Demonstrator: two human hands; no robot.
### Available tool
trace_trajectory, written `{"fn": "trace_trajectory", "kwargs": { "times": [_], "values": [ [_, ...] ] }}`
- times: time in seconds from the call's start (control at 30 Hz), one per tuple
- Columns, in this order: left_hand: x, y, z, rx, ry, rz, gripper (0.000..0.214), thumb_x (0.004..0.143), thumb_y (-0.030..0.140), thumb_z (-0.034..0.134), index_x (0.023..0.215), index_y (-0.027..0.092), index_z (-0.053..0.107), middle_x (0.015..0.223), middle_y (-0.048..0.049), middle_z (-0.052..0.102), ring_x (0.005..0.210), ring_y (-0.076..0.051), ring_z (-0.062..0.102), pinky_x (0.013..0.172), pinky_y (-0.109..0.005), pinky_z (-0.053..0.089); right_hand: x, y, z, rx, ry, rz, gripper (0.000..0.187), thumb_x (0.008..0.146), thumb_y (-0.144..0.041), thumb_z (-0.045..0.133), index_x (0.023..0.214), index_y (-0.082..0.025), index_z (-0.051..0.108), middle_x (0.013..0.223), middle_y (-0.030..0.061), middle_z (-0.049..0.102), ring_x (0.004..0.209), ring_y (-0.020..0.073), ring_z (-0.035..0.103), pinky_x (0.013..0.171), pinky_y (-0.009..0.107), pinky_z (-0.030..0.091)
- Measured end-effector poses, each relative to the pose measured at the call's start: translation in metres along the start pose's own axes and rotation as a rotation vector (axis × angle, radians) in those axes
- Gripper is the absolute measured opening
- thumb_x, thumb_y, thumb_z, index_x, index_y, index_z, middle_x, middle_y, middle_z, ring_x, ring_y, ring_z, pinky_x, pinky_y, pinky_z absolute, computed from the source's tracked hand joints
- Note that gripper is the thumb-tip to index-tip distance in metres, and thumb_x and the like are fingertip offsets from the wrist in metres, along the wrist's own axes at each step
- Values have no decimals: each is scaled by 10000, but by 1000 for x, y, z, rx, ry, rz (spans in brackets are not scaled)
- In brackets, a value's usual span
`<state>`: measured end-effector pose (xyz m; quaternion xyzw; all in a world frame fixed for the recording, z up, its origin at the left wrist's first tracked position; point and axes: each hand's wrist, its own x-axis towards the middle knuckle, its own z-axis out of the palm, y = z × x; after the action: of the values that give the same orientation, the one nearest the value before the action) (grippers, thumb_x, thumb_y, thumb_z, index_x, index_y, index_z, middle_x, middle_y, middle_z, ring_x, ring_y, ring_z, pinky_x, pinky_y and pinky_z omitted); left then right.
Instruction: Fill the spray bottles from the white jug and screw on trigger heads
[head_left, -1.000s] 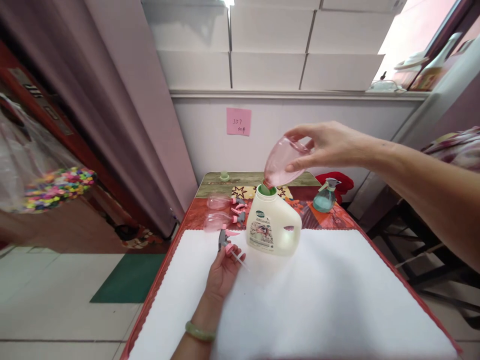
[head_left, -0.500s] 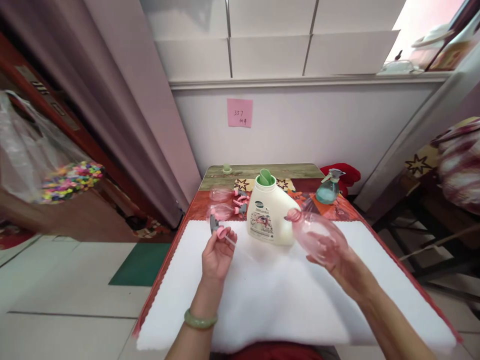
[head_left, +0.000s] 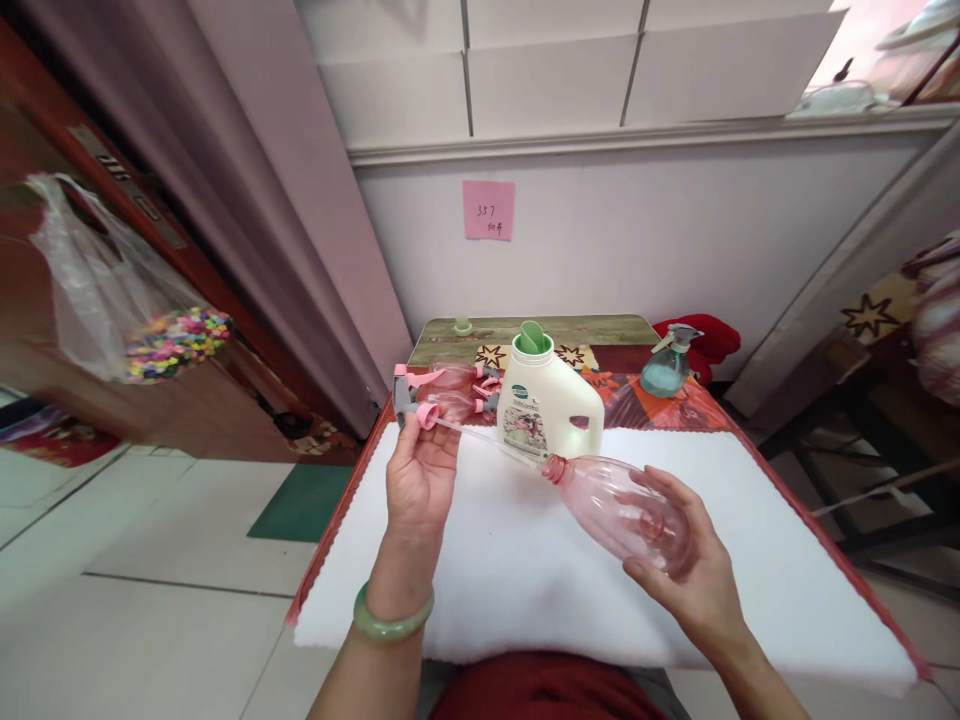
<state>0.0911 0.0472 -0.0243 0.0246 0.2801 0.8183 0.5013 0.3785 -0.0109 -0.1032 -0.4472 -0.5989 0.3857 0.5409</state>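
My left hand (head_left: 424, 465) is closed around a pink and grey trigger sprayer head (head_left: 409, 392). Its clear dip tube (head_left: 487, 437) slants to the right, with the tip close by the bottle's mouth; I cannot tell if it is inside. A see-through pink spray bottle (head_left: 611, 500) lies tilted in my right hand (head_left: 694, 550), which grips its base, neck pointing left. Behind them stands a cream detergent jug (head_left: 581, 400) with a green pouring spout (head_left: 532, 338) in its neck. More pink spray bottles (head_left: 450, 376) lie behind my left hand, partly covered.
A teal spray bottle (head_left: 667, 365) stands at the table's back right. A small green cap (head_left: 463, 326) sits at the back left. White cloth (head_left: 525, 580) covers the front of the table. A plastic bag (head_left: 112, 310) with colourful bits hangs at left.
The sprayer head has been raised and turned, so its tube points at the bottle. My right hand has lowered the pink bottle and brought its neck left, towards the tube. The view has shifted slightly.
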Motion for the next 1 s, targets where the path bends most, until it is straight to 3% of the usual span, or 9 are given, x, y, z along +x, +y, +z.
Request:
{"fn": "trace_trajectory", "kwargs": {
  "times": [0.17,0.3,0.47,0.6,0.8,1.0],
  "values": [
    [-10,-13,5,47,-72,-45,271,1010,156,500,840,112,707,837,-90,778,756,-128,735,732,-247,599,-4,1,12,-22,-10,-8,853,734,-400,857,1473,-282,449,1457,160,527,1194,319,647,962,463,582],
    [-32,-34,6,137,-110,-77,97,934,209,649,952,143,718,907,-82,780,839,-157,738,777,-285,589,-5,-1,29,-55,48,-32,883,712,-405,875,1473,-284,444,1454,161,522,1196,325,645,949,482,593],
    [-60,-58,4,230,-183,-54,220,792,284,818,976,193,738,946,-34,764,877,-147,712,838,-286,549,-5,-4,47,-122,162,-96,889,698,-397,892,1463,-271,457,1453,160,504,1203,318,637,904,449,621],
    [-63,-59,4,228,-165,-74,255,748,294,854,952,201,733,983,-33,766,905,-153,708,867,-298,534,-5,-2,48,-184,171,-171,899,717,-415,878,1483,-253,436,1435,172,511,1176,320,649,874,458,629],
    [-60,-55,8,267,-171,-91,288,758,284,841,993,180,711,994,-81,781,906,-179,726,912,-336,534,2,-6,47,-400,250,-415,874,714,-499,867,1451,-225,483,1314,161,598,1229,359,587,978,569,559],
    [-63,-56,8,268,-210,-117,234,765,283,825,932,175,701,869,-57,775,840,-186,741,873,-332,554,7,-11,45,-458,200,-489,870,724,-507,855,1459,-261,460,1277,145,590,1188,351,599,930,532,585]
  ]
}}
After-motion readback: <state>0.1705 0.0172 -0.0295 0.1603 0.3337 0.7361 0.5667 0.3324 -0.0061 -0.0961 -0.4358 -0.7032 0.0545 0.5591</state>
